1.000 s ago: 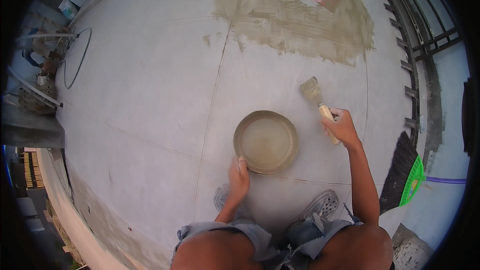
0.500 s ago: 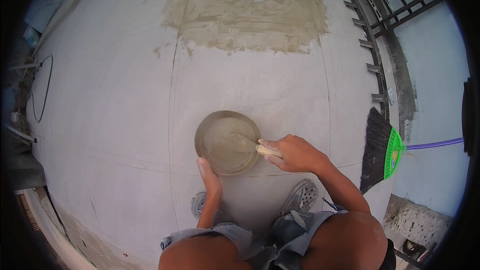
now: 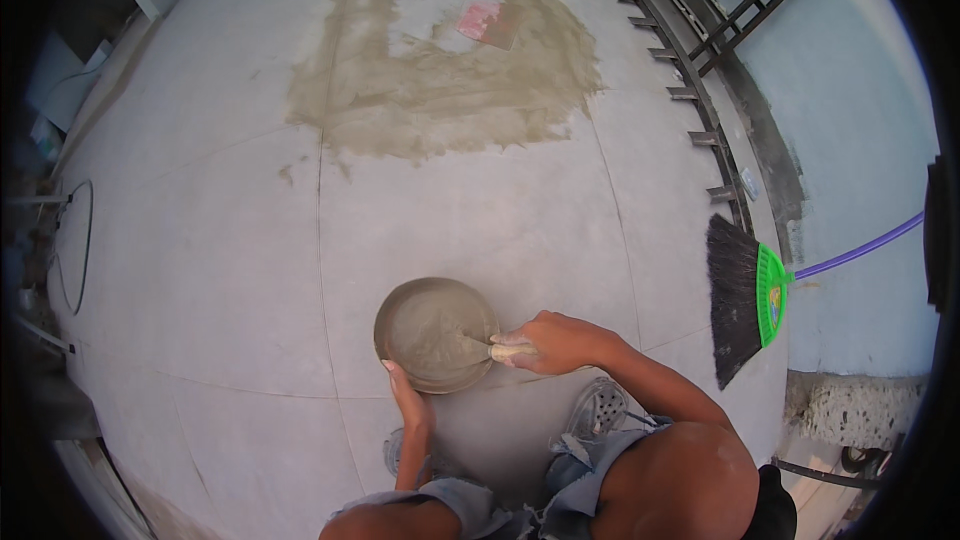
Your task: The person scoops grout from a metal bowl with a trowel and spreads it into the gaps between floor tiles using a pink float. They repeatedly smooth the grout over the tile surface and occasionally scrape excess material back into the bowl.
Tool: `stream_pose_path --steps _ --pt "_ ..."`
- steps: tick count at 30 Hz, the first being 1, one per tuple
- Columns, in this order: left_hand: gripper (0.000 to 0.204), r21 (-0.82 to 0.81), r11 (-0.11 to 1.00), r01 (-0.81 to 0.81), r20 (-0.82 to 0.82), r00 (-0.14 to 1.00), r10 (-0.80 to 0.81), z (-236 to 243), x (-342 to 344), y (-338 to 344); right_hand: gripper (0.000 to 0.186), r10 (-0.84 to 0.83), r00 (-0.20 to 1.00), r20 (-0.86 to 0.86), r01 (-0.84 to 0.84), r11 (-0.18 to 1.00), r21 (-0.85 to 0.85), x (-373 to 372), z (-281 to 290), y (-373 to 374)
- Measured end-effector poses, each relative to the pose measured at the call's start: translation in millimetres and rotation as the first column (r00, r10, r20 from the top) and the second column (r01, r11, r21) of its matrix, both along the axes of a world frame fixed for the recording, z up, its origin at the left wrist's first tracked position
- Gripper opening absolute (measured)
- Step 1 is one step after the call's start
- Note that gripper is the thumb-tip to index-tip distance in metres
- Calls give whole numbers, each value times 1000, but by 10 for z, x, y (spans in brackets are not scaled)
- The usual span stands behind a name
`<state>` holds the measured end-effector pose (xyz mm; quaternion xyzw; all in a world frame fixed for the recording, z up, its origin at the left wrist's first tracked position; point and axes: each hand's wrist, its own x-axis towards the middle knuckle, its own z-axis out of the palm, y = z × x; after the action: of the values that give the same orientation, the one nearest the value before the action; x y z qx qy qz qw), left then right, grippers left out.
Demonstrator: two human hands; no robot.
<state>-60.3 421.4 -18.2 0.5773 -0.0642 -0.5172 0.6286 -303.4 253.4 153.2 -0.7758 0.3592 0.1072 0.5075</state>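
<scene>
A round pan [image 3: 388,312] of grey-brown, wet-looking mix rests low over the pale tiled floor [image 3: 220,240], in front of my feet. My left hand [image 3: 406,395] holds it at the near-left side, thumb along the rim. My right hand [image 3: 548,345] is closed round the pale handle of a scraper [image 3: 505,351], whose blade reaches into the mix at the pan's right half. My grey perforated shoes [image 3: 600,410] show below, partly hidden by my arms and knees.
A smeared grey-brown patch [image 3: 440,125] ahead surrounds a pink-and-brown square piece [image 3: 485,22]. A broom [image 3: 735,300] with green head and purple handle lies right, beside a metal track [image 3: 705,138] and dark bars [image 3: 745,10]. A looped hose [image 3: 88,240] is at far left.
My right hand has swung left, bringing the scraper from above the bare tiles into the pan. The camera's view has shifted, with more of the floor ahead now showing.
</scene>
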Motion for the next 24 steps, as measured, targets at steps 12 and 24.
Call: stream_pose_path --steps 12,24 --pt "95 -40 996 -79 -101 992 75 -75 108 -46 54 -75 996 -47 71 994 -78 238 212 178" --pt "100 -78 982 170 -25 985 -172 882 831 -608 63 56 996 -63 -68 972 -226 586 970 -382"
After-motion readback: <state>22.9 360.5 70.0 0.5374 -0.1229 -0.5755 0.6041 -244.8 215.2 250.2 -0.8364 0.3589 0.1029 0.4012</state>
